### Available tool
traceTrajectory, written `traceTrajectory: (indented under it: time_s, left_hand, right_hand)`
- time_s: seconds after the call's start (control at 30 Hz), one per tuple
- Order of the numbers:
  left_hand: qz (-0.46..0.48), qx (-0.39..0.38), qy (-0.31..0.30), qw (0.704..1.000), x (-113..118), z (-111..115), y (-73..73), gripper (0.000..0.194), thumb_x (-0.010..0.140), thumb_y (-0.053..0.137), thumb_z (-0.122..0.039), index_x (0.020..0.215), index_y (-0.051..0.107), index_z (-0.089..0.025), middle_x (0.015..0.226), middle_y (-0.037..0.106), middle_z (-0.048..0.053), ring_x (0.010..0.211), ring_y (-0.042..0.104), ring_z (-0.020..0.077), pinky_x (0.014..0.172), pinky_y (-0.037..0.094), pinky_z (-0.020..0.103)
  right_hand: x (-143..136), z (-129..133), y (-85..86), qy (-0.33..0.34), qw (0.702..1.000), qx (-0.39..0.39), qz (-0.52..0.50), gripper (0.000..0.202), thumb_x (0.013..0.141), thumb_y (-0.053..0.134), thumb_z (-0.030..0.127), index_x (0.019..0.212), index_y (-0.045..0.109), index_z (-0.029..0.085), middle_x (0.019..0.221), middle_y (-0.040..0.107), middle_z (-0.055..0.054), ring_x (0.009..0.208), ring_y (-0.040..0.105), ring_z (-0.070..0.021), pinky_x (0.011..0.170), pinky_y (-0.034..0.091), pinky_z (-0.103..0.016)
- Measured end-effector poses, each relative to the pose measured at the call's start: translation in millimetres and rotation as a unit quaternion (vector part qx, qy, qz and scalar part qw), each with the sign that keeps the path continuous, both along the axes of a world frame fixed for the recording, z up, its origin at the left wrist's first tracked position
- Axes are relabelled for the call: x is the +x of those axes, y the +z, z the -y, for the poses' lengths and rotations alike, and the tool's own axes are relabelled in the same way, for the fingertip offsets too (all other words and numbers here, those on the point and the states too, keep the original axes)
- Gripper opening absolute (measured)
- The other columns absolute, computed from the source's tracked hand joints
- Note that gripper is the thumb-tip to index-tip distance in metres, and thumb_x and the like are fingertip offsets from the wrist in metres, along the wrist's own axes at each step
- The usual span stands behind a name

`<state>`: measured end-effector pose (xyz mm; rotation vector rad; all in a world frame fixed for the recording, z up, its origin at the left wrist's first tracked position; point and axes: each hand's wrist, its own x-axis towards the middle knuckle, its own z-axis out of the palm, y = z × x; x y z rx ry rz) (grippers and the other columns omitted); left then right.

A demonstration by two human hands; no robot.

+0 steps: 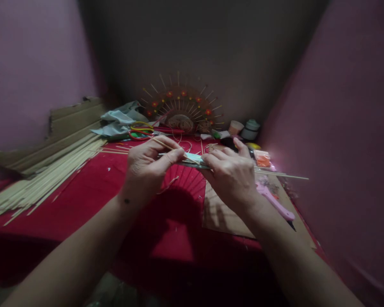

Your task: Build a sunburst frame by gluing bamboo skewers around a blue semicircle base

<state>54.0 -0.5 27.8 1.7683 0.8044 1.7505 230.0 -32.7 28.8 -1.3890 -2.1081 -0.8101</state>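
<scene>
The pale blue piece (194, 157) is between the two hands, raised above the red cloth (96, 183). At its left end, the left hand (144, 170) pinches a thin stick (164, 143) between thumb and forefinger, with almost no gap between the tips; the stick slants down across the piece, a hold that probably lets its tip be aimed finely. At its right end, the right hand (233, 177) grips the edge with thumb and forefinger drawn together, the other fingers loosely raised, likely to steady it without covering its face. Long sticks (289, 175) jut out beyond the right hand, slim, straight and pale.

Left of the piece, a bundle of sticks (48, 175) lies spread on the cloth, roughly parallel (perhaps so that single ones come away easily), beside torn, ridged cardboard (77, 117). Behind the piece, to its left, are crumpled pale fabric (121, 115) and scissors with looped yellow and red handles (141, 123). Directly behind it stands a fan-shaped ornament (179, 106), with radiating spokes and small red and yellow flower shapes. Right of the piece, nearer the wearer, a flat brown board (227, 217) lies beneath the right arm, with a smooth pink-handled tool (277, 204) on it; a rounded lidded jar (251, 129) sits farther back.
</scene>
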Motion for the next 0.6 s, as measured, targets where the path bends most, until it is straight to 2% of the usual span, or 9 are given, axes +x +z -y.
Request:
traceTrajectory:
  time_s: [0.17,0.4,0.6]
  left_hand:
    - [0.027,0.036,0.028,0.999,-10,-5,3.3,0.01,0.077,0.068,-0.015,0.071,0.069,-0.023,0.063,0.065,-0.003,0.059,0.061,0.0118,0.054,0.054,0.028]
    - [-0.049,0.116,0.042,0.991,1,10,-2.4,0.008,0.079,0.066,-0.014,0.077,0.068,-0.021,0.073,0.066,-0.001,0.073,0.064,0.0148,0.065,0.053,0.03]
    - [-0.094,0.175,0.064,0.978,1,3,-10.4,0.009,0.077,0.066,-0.013,0.081,0.066,-0.021,0.077,0.066,0.0,0.075,0.063,0.0162,0.069,0.053,0.032]
  right_hand:
    - [3,0,-1.2,0.003,1.0,0.001,-0.007,0.017,0.088,0.057,0.032,0.083,0.068,0.019,0.083,0.071,-0.001,0.078,0.062,-0.0181,0.105,0.026,-0.046]
    - [3,0,-2.0,-0.001,1.0,-0.003,-0.006,0.016,0.088,0.056,0.03,0.083,0.068,0.02,0.082,0.071,-0.001,0.078,0.062,-0.0182,0.105,0.026,-0.047]
    - [4,0,-1.8,0.001,1.0,-0.006,-0.003,0.017,0.088,0.055,0.03,0.084,0.068,0.02,0.081,0.07,-0.001,0.077,0.061,-0.0183,0.104,0.025,-0.046]
